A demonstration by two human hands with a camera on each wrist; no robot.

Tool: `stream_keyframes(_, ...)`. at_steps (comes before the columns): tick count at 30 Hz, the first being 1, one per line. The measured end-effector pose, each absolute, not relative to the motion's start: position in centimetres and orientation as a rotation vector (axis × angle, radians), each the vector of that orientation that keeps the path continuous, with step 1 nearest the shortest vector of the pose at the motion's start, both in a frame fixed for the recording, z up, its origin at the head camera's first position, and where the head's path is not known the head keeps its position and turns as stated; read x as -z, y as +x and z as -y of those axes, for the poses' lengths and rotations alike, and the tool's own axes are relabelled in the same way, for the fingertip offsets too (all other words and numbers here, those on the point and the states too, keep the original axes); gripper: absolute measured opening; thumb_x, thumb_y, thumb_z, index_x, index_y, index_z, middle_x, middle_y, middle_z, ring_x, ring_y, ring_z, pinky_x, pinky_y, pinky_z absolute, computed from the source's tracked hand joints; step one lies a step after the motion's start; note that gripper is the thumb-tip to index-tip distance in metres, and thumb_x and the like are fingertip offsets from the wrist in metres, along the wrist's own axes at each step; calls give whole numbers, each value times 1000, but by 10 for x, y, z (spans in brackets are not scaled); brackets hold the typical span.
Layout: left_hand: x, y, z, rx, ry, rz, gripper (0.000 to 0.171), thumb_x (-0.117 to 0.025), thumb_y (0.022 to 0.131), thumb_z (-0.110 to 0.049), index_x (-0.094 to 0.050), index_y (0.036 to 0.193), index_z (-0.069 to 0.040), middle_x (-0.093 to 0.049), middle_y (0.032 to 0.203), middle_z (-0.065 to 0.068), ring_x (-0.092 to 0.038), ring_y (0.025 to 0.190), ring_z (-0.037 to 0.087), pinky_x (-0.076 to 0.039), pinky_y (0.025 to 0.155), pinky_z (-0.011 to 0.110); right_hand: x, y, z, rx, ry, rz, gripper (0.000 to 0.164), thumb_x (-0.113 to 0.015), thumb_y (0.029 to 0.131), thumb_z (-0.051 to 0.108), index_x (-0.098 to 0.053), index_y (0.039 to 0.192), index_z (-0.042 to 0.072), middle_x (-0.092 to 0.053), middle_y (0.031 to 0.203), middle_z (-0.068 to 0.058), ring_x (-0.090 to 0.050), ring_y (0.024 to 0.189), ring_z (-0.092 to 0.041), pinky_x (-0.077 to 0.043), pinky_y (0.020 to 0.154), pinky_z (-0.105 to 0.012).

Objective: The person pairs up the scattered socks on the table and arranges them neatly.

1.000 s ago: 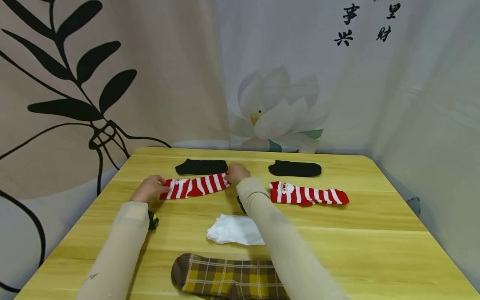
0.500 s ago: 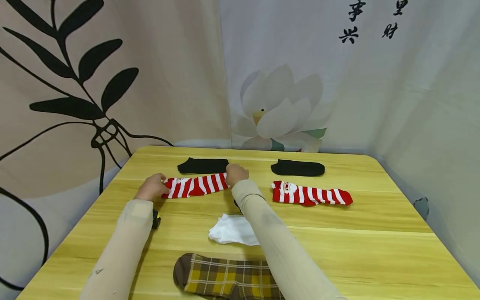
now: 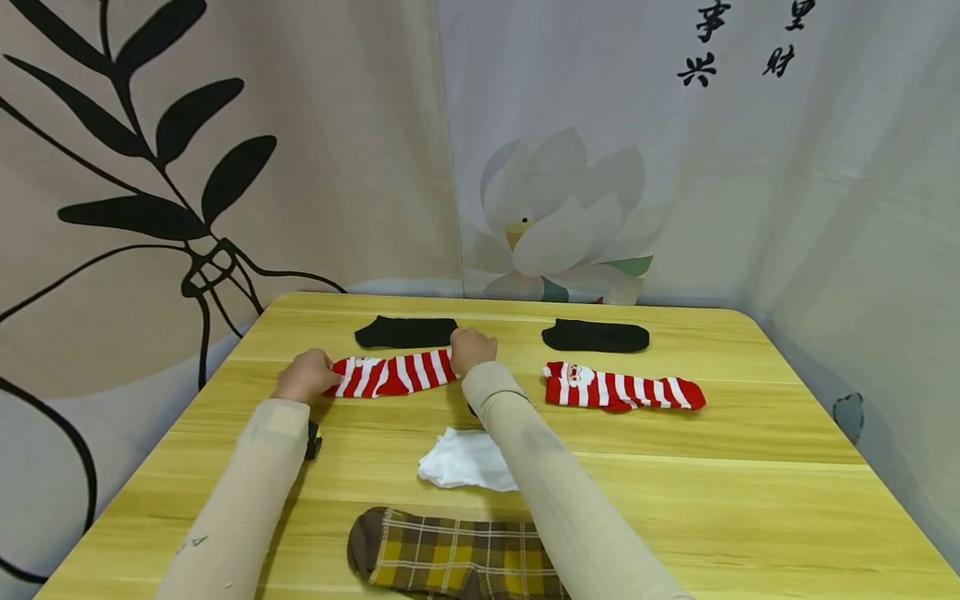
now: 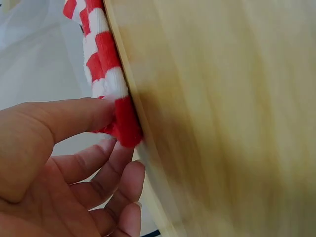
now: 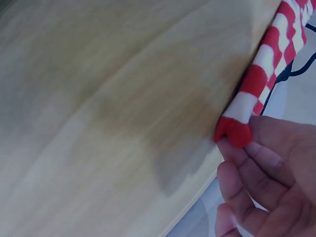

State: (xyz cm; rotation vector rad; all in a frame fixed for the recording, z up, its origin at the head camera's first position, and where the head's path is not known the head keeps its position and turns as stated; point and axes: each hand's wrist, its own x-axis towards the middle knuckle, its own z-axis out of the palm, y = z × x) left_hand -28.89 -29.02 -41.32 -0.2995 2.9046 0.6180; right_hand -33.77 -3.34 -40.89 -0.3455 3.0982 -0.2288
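A red-and-white striped sock (image 3: pixel 401 374) stretches between both hands at the left of the table. My left hand (image 3: pixel 306 377) pinches its left end; in the left wrist view the thumb lies over the red cuff (image 4: pixel 129 123), fingers beneath. With thumb and fingers, my right hand (image 3: pixel 472 350) pinches the other end, where the right wrist view shows the red toe (image 5: pixel 236 132). Directly behind lies a black ankle sock (image 3: pixel 406 332). A matching striped sock (image 3: pixel 622 388) with a Santa face rests flat to the right, and a second black ankle sock (image 3: pixel 596 336) lies behind it.
Nearer the front lie a crumpled white sock (image 3: pixel 467 460) and a brown-yellow plaid sock (image 3: pixel 457 550), both partly covered by the right sleeve (image 3: pixel 555 475). A small dark item (image 3: pixel 312 440) shows beside the left sleeve (image 3: pixel 240 492). A printed curtain hangs behind the wooden table (image 3: pixel 712 492).
The head view has shifted slightly since the earliest frame. My left hand has edged a little right along the striped sock's end; both hands keep holding it.
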Motion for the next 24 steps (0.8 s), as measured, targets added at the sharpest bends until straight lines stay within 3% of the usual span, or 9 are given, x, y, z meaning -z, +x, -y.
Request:
stream_keyframes(6, 412, -286, 287, -604, -286, -2929, 31, -58, 87, -16, -42, 61, -12, -37, 58, 0, -40, 57, 17, -32, 60, 32, 408, -338, 32, 232, -358, -3100, 13, -68, 88, 14, -71, 100, 16, -73, 104, -2, -68, 93, -22, -47, 92, -47)
stream_keyframes(15, 414, -283, 289, -605, -269, -2924, 33, -59, 88, -19, -42, 60, -12, -37, 57, 0, -40, 54, 16, -32, 56, 30, 411, -337, 27, 248, -389, -3097, 11, -61, 92, 15, -72, 95, 15, -73, 99, -2, -68, 88, -22, -48, 90, -46)
stream_keyframes(24, 414, -284, 287, -625, -225, -2908, 34, -60, 88, -20, -42, 60, -12, -36, 57, 0, -38, 54, 15, -32, 54, 29, 410, -338, 16, 238, -388, -3067, 18, -64, 91, 18, -70, 108, 17, -72, 106, -1, -68, 95, -22, -47, 92, -47)
